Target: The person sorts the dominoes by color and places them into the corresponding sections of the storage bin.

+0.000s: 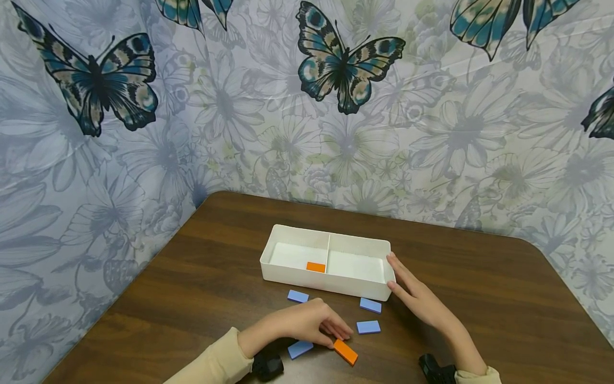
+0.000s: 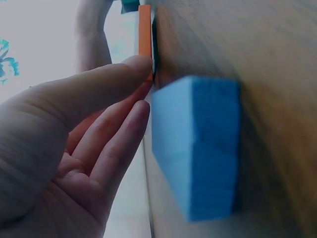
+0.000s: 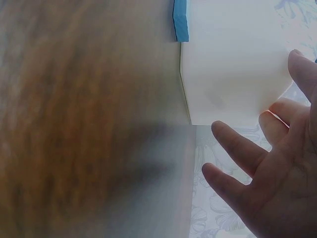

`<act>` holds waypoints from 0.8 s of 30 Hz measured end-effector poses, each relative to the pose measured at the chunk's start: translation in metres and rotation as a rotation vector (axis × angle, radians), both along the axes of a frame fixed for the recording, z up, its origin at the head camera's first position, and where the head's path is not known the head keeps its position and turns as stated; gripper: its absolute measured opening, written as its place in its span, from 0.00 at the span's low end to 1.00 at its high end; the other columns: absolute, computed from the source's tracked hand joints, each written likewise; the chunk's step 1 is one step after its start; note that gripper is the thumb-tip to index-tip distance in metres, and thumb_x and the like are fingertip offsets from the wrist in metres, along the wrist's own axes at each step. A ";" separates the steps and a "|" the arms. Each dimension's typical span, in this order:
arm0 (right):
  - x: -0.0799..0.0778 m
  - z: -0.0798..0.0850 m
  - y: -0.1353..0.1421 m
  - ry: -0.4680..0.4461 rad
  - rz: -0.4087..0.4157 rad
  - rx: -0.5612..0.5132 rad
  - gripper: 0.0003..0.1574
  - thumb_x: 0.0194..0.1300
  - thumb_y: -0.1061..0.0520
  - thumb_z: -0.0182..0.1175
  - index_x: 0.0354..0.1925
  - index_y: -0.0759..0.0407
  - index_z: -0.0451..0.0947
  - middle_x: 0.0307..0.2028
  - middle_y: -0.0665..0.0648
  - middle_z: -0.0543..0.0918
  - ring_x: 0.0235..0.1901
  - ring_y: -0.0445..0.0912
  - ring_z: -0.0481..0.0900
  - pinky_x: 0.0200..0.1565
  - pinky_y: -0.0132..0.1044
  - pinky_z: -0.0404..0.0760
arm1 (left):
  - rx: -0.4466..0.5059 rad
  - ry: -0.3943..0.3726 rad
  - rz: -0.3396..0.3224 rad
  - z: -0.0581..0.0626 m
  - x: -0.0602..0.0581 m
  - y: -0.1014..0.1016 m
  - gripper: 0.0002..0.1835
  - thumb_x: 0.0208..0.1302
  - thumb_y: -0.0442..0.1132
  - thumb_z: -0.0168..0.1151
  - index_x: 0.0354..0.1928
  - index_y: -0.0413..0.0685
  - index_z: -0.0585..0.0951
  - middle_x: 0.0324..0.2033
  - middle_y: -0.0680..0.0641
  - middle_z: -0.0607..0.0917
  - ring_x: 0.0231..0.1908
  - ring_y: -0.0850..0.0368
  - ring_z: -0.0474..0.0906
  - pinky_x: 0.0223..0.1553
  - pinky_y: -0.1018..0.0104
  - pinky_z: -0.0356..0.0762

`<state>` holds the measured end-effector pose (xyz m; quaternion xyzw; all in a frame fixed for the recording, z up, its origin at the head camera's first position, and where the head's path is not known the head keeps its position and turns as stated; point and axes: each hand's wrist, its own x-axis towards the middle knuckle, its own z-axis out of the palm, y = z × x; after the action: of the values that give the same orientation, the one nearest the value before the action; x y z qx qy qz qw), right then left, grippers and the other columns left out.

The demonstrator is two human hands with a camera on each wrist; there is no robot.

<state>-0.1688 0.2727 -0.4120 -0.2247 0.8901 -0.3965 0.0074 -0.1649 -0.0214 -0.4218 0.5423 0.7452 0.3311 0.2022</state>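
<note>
My left hand (image 1: 314, 322) pinches one end of an orange block (image 1: 346, 352) low over the table, thumb on one side and fingers on the other. Close to that hand lies a blue block (image 1: 300, 349), large in the left wrist view (image 2: 198, 148). At the right end of a white two-compartment box (image 1: 307, 278), my right hand (image 1: 424, 304) rests its fingertips on the wall, fingers spread and fairly straight. Another orange block (image 1: 315, 267) lies in the box's left compartment, beside the divider.
More blue blocks lie in front of the box: one partly behind the left hand (image 1: 298, 296), one by the box's front wall (image 1: 371, 305) and one nearer (image 1: 368, 327). The brown wooden table (image 1: 168, 298) meets a butterfly-patterned cloth (image 1: 268, 133) at the back.
</note>
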 end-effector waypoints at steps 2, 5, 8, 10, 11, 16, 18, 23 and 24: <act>0.000 0.000 0.000 0.000 -0.001 0.001 0.38 0.73 0.52 0.47 0.73 0.56 0.44 0.72 0.58 0.42 0.68 0.62 0.43 0.59 0.65 0.50 | 0.011 -0.028 0.005 -0.001 0.000 0.000 0.21 0.53 0.27 0.67 0.52 0.38 0.80 0.42 0.54 0.84 0.39 0.78 0.75 0.37 0.82 0.73; 0.000 0.000 0.000 -0.001 0.000 0.002 0.38 0.73 0.51 0.47 0.73 0.56 0.44 0.72 0.58 0.42 0.68 0.62 0.43 0.59 0.65 0.50 | 0.029 -0.080 0.015 -0.002 -0.001 0.000 0.21 0.53 0.26 0.67 0.51 0.37 0.80 0.41 0.53 0.84 0.39 0.78 0.76 0.36 0.80 0.75; 0.000 0.001 0.000 -0.001 -0.001 0.002 0.38 0.73 0.51 0.48 0.73 0.56 0.44 0.72 0.58 0.42 0.68 0.62 0.43 0.59 0.65 0.50 | 0.048 -0.138 0.029 -0.002 -0.002 -0.001 0.20 0.52 0.25 0.67 0.50 0.36 0.80 0.41 0.52 0.85 0.38 0.77 0.77 0.35 0.78 0.76; 0.001 0.001 0.000 0.000 -0.001 0.002 0.38 0.73 0.51 0.48 0.73 0.56 0.44 0.72 0.58 0.42 0.68 0.61 0.43 0.59 0.65 0.50 | 0.063 -0.182 0.038 -0.002 -0.002 -0.001 0.20 0.52 0.24 0.67 0.50 0.35 0.80 0.41 0.51 0.85 0.38 0.76 0.77 0.35 0.77 0.77; 0.001 0.001 0.000 0.001 -0.002 0.003 0.38 0.73 0.51 0.48 0.73 0.56 0.44 0.72 0.58 0.42 0.68 0.61 0.43 0.59 0.65 0.50 | 0.070 -0.209 0.045 -0.002 -0.003 -0.001 0.20 0.52 0.23 0.67 0.50 0.34 0.80 0.41 0.50 0.85 0.38 0.75 0.78 0.35 0.76 0.77; 0.001 0.001 0.000 0.007 -0.003 0.007 0.38 0.73 0.51 0.48 0.73 0.56 0.44 0.72 0.58 0.43 0.68 0.62 0.43 0.59 0.65 0.50 | 0.108 -0.299 0.067 -0.004 -0.004 -0.001 0.20 0.52 0.22 0.66 0.50 0.33 0.80 0.41 0.50 0.85 0.38 0.72 0.79 0.36 0.73 0.78; 0.001 0.001 0.000 0.007 -0.004 0.006 0.38 0.73 0.51 0.48 0.73 0.56 0.44 0.72 0.58 0.43 0.68 0.61 0.43 0.59 0.65 0.50 | 0.120 -0.313 0.071 -0.005 -0.005 -0.001 0.20 0.52 0.22 0.66 0.50 0.33 0.80 0.41 0.51 0.84 0.38 0.72 0.79 0.36 0.72 0.78; 0.001 0.002 0.000 0.008 -0.006 0.007 0.38 0.73 0.51 0.48 0.73 0.56 0.45 0.72 0.58 0.43 0.68 0.62 0.44 0.59 0.66 0.50 | 0.150 -0.352 0.085 -0.003 -0.005 -0.001 0.20 0.51 0.21 0.66 0.49 0.31 0.80 0.41 0.49 0.85 0.39 0.70 0.80 0.37 0.70 0.79; 0.001 0.001 0.000 0.009 -0.006 0.007 0.38 0.73 0.51 0.48 0.73 0.56 0.45 0.72 0.58 0.43 0.67 0.62 0.44 0.58 0.66 0.50 | 0.156 -0.359 0.089 -0.003 -0.005 -0.001 0.20 0.51 0.21 0.66 0.49 0.31 0.80 0.41 0.49 0.85 0.39 0.70 0.80 0.37 0.70 0.79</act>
<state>-0.1677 0.2723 -0.4106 -0.2238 0.8922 -0.3922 0.0030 -0.1701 -0.0225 -0.4243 0.4551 0.6925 0.4879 0.2742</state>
